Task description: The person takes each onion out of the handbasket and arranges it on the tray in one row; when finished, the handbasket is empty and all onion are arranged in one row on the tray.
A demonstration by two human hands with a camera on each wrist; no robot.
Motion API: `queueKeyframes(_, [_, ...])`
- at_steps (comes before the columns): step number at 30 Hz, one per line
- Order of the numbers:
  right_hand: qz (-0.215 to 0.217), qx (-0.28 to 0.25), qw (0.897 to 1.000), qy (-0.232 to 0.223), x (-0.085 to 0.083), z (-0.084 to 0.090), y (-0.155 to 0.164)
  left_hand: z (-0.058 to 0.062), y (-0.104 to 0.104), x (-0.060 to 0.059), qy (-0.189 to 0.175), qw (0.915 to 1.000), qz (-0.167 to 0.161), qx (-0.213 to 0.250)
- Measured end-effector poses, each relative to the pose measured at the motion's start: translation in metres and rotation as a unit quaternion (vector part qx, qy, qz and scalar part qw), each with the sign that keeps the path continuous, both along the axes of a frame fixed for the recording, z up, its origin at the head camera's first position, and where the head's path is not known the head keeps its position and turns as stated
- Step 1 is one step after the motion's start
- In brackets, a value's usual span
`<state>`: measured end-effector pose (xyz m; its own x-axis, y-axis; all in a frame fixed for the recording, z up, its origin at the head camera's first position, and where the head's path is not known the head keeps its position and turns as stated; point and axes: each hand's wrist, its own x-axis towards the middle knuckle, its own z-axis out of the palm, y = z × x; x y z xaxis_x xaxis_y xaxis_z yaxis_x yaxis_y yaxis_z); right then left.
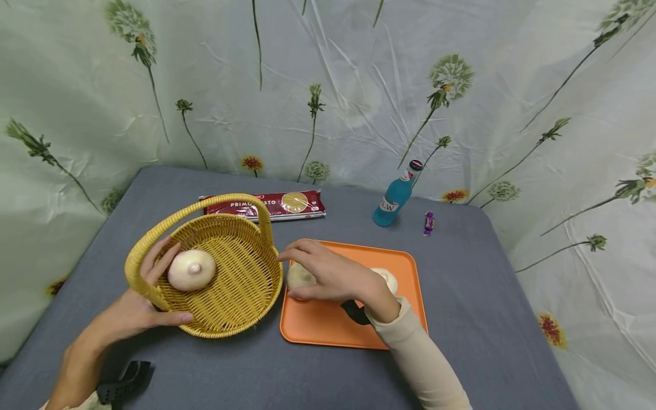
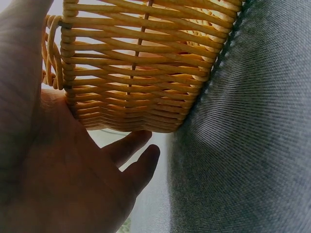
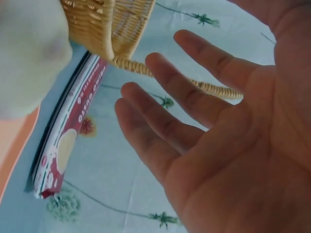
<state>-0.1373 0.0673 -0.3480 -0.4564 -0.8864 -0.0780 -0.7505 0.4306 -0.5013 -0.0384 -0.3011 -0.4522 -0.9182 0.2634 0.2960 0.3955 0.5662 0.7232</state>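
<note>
My left hand grips the left side of a yellow wicker basket, its thumb along the front rim and fingers at the left rim. In the left wrist view, two fingertips show outside the basket's woven wall. A round, pale, onion-like bulb with a short nub lies in the basket. Over the orange tray, my right hand reaches with spread fingers above a second pale bulb, partly hidden by it. Behind the right wrist, a third bulb sits on the tray.
A red spaghetti packet lies behind the basket, partly covered by its handle. At the back, a blue bottle stands with a small purple wrapped candy to its right. A floral curtain hangs beyond the grey table.
</note>
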Motion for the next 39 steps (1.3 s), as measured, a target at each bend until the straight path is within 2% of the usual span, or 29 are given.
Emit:
queueKeyframes(13, [0.057,0.027,0.998,0.011,-0.004,-0.001,-0.029,0.003,0.004,-0.003,0.001,1.0,-0.003,0.001])
queueKeyframes(20, [0.068,0.047,0.997,0.008,-0.005,0.002,-0.047,0.001,0.003,-0.002,-0.001,1.0,-0.003,0.004])
queueKeyframes(29, [0.087,0.024,0.996,0.012,-0.011,-0.002,-0.072,0.0,0.002,0.0,0.006,0.9999,-0.001,0.01])
queueKeyframes(39, [0.084,0.055,0.995,0.006,-0.013,-0.002,-0.099,0.002,0.002,0.0,0.002,0.9999,-0.004,0.009])
